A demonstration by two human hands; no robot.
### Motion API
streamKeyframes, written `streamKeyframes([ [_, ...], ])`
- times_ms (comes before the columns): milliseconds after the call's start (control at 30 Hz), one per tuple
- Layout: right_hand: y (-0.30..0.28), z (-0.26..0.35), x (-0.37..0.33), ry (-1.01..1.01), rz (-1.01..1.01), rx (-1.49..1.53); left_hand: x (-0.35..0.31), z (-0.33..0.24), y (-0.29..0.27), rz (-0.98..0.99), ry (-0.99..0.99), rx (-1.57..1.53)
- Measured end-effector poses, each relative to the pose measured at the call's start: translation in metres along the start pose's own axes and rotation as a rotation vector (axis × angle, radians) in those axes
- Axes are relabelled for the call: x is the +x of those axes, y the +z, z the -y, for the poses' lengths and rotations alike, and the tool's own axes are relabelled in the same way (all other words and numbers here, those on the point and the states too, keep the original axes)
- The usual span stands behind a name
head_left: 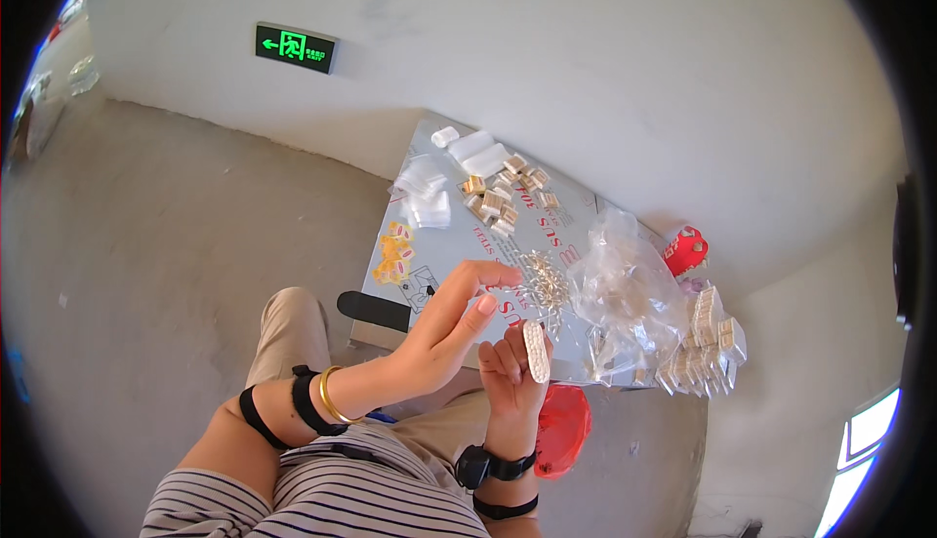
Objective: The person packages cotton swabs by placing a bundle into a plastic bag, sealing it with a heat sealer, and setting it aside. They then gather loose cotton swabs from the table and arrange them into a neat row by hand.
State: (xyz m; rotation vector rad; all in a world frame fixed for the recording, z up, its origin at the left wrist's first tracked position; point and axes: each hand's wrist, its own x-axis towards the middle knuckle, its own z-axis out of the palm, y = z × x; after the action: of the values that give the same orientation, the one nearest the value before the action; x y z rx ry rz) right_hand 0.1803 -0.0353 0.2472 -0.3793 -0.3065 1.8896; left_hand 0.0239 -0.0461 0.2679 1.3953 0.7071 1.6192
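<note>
My right hand [510, 367] is closed on a small oblong silvery textured piece [535, 350], held upright in front of me. My left hand [457, 316] hovers just left of it with the fingers stretched out and apart, holding nothing; its fingertips almost touch the piece. Both hands are above the near edge of a low grey board [459, 250]. On the board lies a heap of small shiny metal bits [545, 282], just beyond my fingers.
A crumpled clear plastic bag [627, 289] sits on the board's right. Small packed bags [703, 343] pile at the right edge. Tan packets [503, 197], clear pouches [427, 194] and yellow pieces [394, 253] lie farther back. Red objects [685, 248] [563, 428] flank the board.
</note>
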Motion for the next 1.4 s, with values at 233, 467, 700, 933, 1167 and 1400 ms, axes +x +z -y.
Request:
streamKeyframes([
  [233,-0.006,0.003,-0.041,-0.123,0.213,-0.358,-0.009,-0.014,0.009,0.120,0.141,0.066],
  [467,-0.007,-0.002,-0.056,-0.079,0.015,-0.526,-0.009,-0.024,0.014,0.176,0.286,0.262],
  [700,0.001,-0.015,-0.062,-0.040,-0.068,-0.508,-0.010,-0.027,0.010,0.230,0.335,0.223],
  [933,0.027,-0.005,-0.073,-0.115,0.062,-1.265,-0.009,-0.033,0.008,0.344,0.511,0.213],
  [1167,0.009,0.003,-0.076,-0.187,0.290,-1.460,-0.010,-0.054,0.001,0.482,0.598,0.423],
  [1400,0.023,0.003,-0.089,-0.143,0.200,-1.234,-0.018,-0.056,0.002,0.466,0.623,0.479],
])
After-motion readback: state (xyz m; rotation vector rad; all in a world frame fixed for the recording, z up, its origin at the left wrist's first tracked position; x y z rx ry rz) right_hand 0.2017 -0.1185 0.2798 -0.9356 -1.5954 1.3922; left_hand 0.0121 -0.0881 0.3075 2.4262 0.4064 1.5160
